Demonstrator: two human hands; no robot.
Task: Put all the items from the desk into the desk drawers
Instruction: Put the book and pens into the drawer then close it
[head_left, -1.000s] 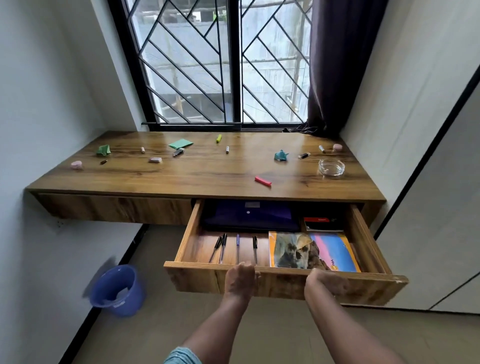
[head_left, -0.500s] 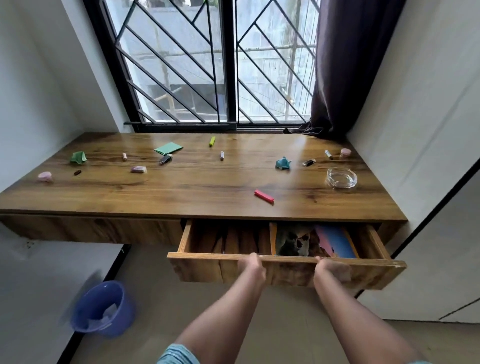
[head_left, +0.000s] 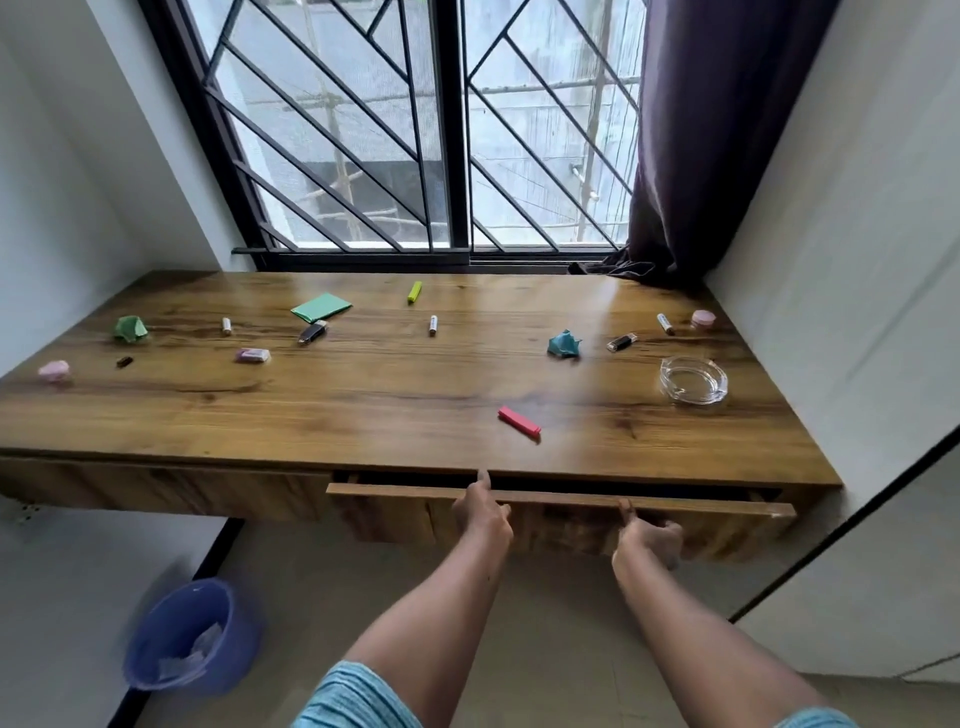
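The right desk drawer (head_left: 566, 500) stands open only a narrow slit below the wooden desk (head_left: 395, 395). My left hand (head_left: 483, 514) presses on its front, one finger reaching up over the top edge. My right hand (head_left: 647, 535) presses the front further right, thumb on the rim. On the desk lie a red bar (head_left: 519, 422), a glass ashtray (head_left: 693, 379), teal crumpled paper (head_left: 563, 344), a USB stick (head_left: 622, 341), a green folded paper (head_left: 321, 307), a yellow highlighter (head_left: 414, 291) and several other small items. The drawer's contents are hidden.
The left drawer (head_left: 161, 488) is closed. A blue bin (head_left: 192, 636) stands on the floor at lower left. White walls close in the desk on both sides, a barred window runs behind it, and a dark curtain (head_left: 717, 140) hangs at the back right.
The right drawer has slid from wide open to almost closed, with both my hands on its front. The pens, book and folder inside have gone out of sight.
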